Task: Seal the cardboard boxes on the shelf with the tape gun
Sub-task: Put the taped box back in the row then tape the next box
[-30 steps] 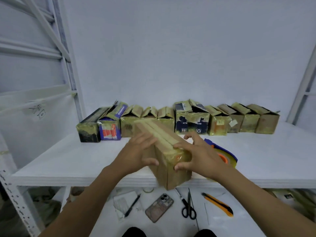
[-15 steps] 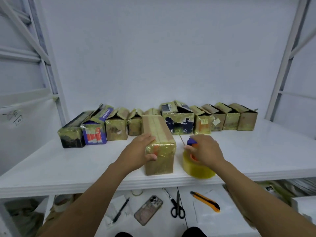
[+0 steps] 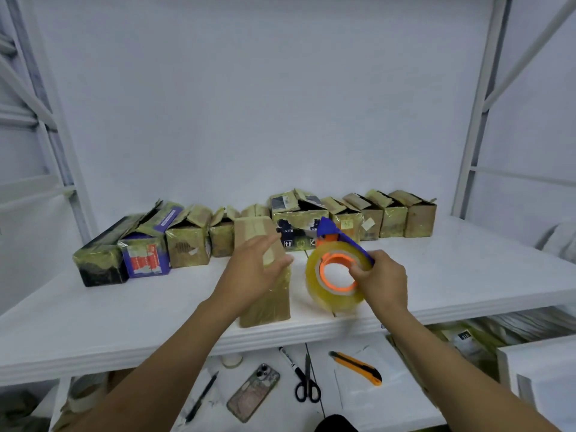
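A closed brown cardboard box (image 3: pixel 268 304) stands near the front edge of the white shelf (image 3: pixel 467 275). My left hand (image 3: pixel 252 272) rests on its top, fingers spread and fairly straight. To the right of the box my right hand (image 3: pixel 381 280) grips the tape gun (image 3: pixel 338 269), a blue frame with an orange hub and a yellowish clear tape roll, lifted and tilted above the shelf. A row of several taped boxes (image 3: pixel 299 222) with raised flaps lines the back of the shelf.
White rack uprights (image 3: pixel 477 104) rise at left and right. Below the shelf lie a phone (image 3: pixel 254 391), scissors (image 3: pixel 307 381), an orange utility knife (image 3: pixel 357 363), a marker (image 3: pixel 288 357) and a pen (image 3: pixel 202 395). More boxes sit at the lower right.
My right hand left the box, took hold of the tape gun and lifted it off the shelf, tilting it. The box was set upright; my left hand stays on its top.
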